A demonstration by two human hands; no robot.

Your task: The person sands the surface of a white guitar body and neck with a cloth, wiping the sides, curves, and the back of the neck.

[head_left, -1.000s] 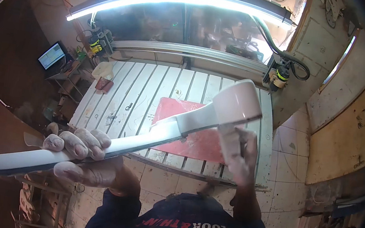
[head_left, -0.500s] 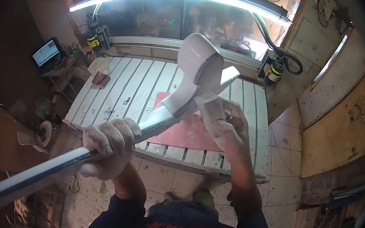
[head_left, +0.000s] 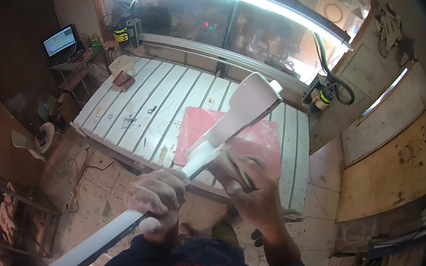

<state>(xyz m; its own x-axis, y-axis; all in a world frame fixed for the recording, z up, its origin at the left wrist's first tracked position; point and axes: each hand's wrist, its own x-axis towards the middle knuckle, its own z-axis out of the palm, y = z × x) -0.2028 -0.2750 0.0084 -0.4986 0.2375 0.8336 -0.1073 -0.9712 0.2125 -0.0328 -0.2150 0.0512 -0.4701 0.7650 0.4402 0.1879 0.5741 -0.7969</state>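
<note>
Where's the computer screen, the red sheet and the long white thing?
Computer screen [head_left: 59, 41]: head view, middle of its lit face.
Red sheet [head_left: 259, 140]: head view, bare patch on its right.
Long white thing [head_left: 239, 110]: head view, its wide upper end.

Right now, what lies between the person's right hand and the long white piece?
The head view shows a pale pad, held in the right hand, apparently against the long white piece.

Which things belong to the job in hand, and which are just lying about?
In the job:
long white piece, in left grip
pale pad, in right grip

Seemingly lying about:
red sheet, on slatted table
brown block, also there
</note>
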